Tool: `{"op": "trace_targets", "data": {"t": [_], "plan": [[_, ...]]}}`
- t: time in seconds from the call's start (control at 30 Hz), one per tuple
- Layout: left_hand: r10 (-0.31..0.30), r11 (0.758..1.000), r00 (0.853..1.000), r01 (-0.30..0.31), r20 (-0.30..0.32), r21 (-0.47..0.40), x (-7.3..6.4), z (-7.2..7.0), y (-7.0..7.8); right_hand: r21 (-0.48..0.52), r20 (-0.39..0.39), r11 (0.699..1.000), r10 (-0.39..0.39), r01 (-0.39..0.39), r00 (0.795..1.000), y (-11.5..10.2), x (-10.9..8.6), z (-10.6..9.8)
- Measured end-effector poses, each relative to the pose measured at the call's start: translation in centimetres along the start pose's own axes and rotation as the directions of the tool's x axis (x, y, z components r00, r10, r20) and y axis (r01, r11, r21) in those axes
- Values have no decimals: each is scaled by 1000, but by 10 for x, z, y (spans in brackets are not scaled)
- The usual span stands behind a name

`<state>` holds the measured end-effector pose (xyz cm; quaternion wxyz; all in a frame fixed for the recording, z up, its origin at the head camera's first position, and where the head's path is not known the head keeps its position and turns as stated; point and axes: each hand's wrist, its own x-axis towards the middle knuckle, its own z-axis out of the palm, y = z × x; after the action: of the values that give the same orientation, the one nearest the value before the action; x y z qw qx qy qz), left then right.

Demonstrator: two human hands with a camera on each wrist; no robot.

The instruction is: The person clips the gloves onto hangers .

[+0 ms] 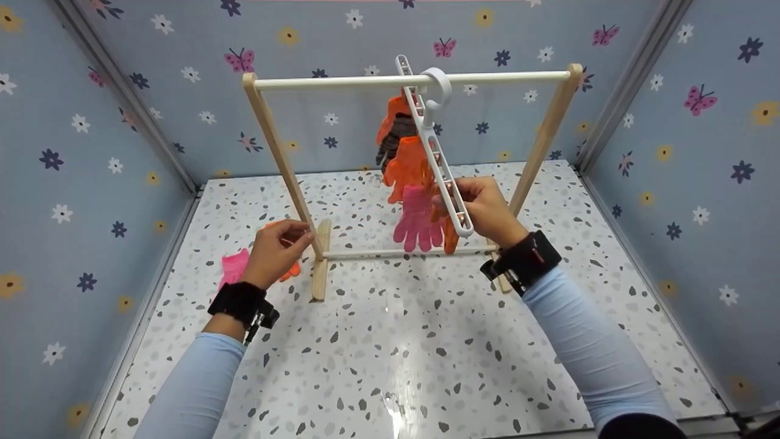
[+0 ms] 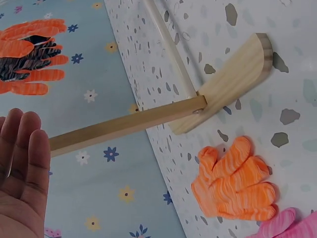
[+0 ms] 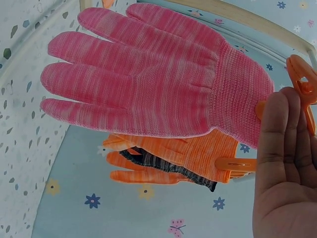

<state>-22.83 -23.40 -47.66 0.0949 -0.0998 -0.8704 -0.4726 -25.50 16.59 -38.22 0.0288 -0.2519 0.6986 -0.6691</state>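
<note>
Before a flowered wall [image 1: 341, 134], one pink glove [image 1: 417, 213] hangs fingers-down (long axis upright).

There are six gloves [image 1: 418, 213], one hanger [image 1: 429, 116], one rack [image 1: 341, 82].

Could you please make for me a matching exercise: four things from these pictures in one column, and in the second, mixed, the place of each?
1. White hanger
2. Dark striped glove
3. Loose orange glove
4. Right hand

A. On the speckled surface
B. Beside the hanger's near end
C. Hooked over the white rail
D. Between hanging orange gloves

Pairs: 1-C, 2-D, 3-A, 4-B
</note>
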Motion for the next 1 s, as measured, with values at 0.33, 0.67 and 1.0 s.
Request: {"op": "trace_targets", "data": {"t": [0.33, 0.67, 1.0], "plan": [[-50, 991, 999, 49, 4, 122, 1, -12, -19, -29, -3, 999, -17, 17, 1000, -2, 1, 0], [-115, 971, 993, 111, 8, 213, 1, -11, -38, -31, -28, 999, 9, -9, 1000, -3, 0, -1], [-135, 941, 990, 116, 39, 317, 3, -4, -54, -11, -37, 1000, 19, -19, 999, -1, -1, -4]]}}
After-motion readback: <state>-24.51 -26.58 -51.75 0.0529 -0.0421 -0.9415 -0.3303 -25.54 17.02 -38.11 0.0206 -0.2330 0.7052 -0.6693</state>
